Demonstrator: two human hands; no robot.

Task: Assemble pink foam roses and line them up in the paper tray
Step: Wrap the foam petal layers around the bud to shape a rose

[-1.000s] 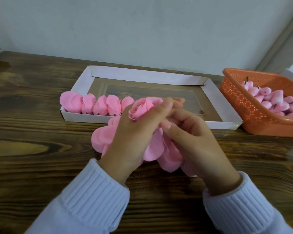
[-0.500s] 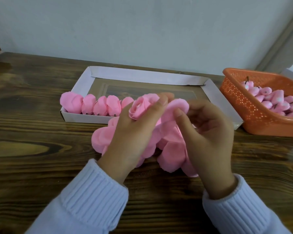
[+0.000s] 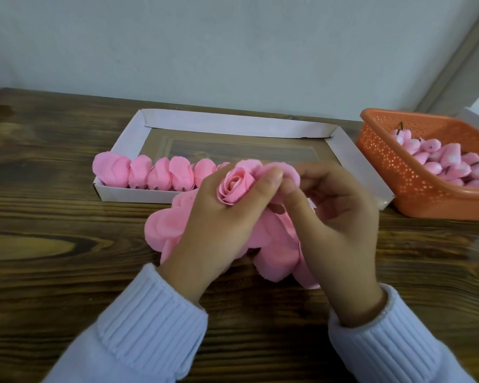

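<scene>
Since half a second ago, the right hand (image 3: 340,230) is bringing its petal (image 3: 284,168) tighter against the rose (image 3: 234,186). Both hands are hiding much of the loose petals (image 3: 163,230) on the tabletop (image 3: 53,272). At the right, the orange basket (image 3: 398,172) of buds (image 3: 440,161) is running off-frame. A row of finished roses (image 3: 161,175) is lying along the near wall of the paper tray (image 3: 127,194). On the left hand (image 3: 219,233), fingers (image 3: 260,192) are curling around the rose, while the right fingers (image 3: 296,200) are pinching the petal.

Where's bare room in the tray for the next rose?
Free: paper tray floor between the rose row and its far wall; also from the right hand to its right wall. Crowded: tray's near-left; table in front, with petal pile and left hand, both hands on the rose.
</scene>
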